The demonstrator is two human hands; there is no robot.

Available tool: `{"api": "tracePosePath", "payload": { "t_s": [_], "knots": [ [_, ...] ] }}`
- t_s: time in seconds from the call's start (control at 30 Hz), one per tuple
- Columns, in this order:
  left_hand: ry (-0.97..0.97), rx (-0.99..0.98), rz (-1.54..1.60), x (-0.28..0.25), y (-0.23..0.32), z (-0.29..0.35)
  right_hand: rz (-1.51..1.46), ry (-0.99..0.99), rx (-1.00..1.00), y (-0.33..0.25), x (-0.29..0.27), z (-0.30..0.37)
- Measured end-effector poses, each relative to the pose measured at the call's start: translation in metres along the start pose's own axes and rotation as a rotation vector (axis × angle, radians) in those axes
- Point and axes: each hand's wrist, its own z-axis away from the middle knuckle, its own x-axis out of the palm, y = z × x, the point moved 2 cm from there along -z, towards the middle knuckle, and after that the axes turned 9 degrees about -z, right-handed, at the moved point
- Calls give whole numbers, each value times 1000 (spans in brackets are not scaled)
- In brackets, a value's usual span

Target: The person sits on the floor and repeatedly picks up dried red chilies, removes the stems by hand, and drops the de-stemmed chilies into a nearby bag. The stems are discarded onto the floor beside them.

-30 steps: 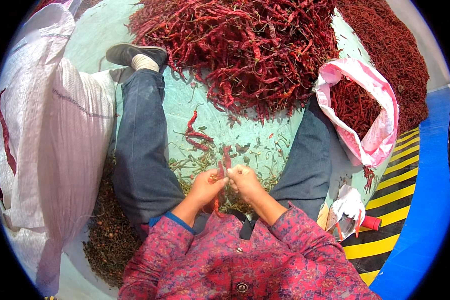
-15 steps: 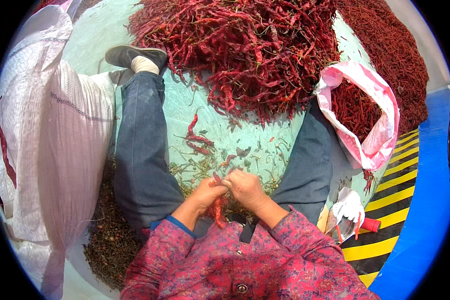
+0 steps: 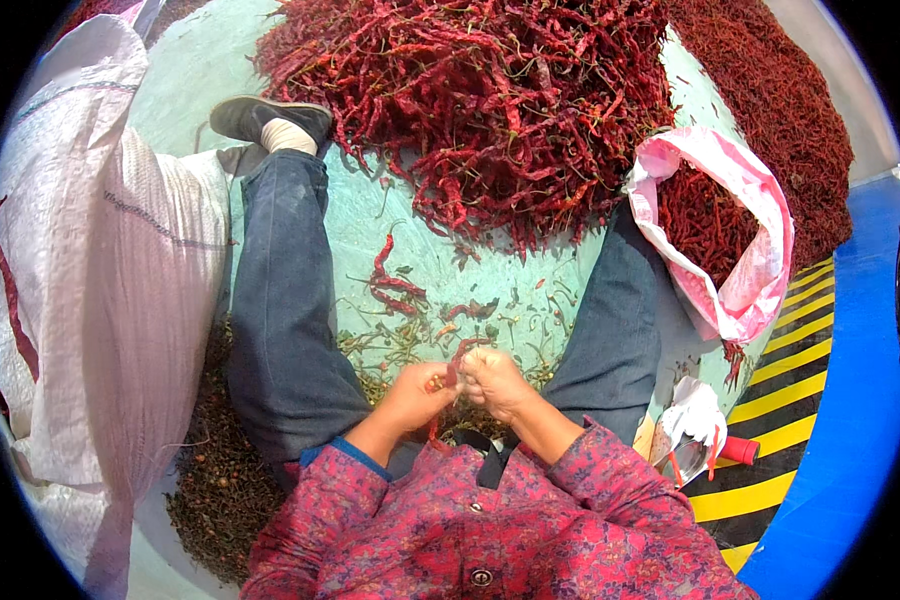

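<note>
Close to my body, my left hand (image 3: 416,396) is closed around a dried red chilli (image 3: 457,362), whose wrinkled end sticks up above the fingers. Another bit of red hangs below the same hand. My right hand (image 3: 497,382) meets it from the right, fingertips pinched on the chilli by its upper part. The exact spot of that pinch is partly hidden. Between my legs, loose dried chillies (image 3: 398,288) lie on the pale green sheet (image 3: 370,195), with snapped-off stems (image 3: 385,345) scattered nearer me. Beyond them rises a large heap of dried chillies (image 3: 490,110).
A pink-and-white sack (image 3: 660,225) holding chillies stands by my right leg. Tall white woven sacks (image 3: 160,270) flank my left leg, beside a pile of stems (image 3: 220,480). At right are a white glove-like cloth (image 3: 695,415), a red cylinder (image 3: 740,450) and a second chilli heap (image 3: 770,120).
Both hands have shifted slightly, and the chilli now shows higher above the fingers. Less red hangs below my left hand. A dark red chilli piece now lies on the sheet just beyond my hands.
</note>
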Motion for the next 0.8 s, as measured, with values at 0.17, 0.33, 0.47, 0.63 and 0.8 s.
{"api": "tracePosePath", "payload": {
  "t_s": [0.17,0.33,0.47,0.63,0.8],
  "knots": [
    [-112,29,-205,4,-6,-4,1065,85,-583,-2,-6,5],
    [-34,-103,119,3,-4,-5,284,85,-149,-1,3,-4],
    [9,144,-855,9,-4,-2,-35,81,93,-8,-3,28],
    [-148,28,-526,11,-8,-4,264,-13,-62,-50,-8,16],
    [-362,-20,-334,11,4,0,1237,94,-666,-47,-23,-70]
  ]
}}
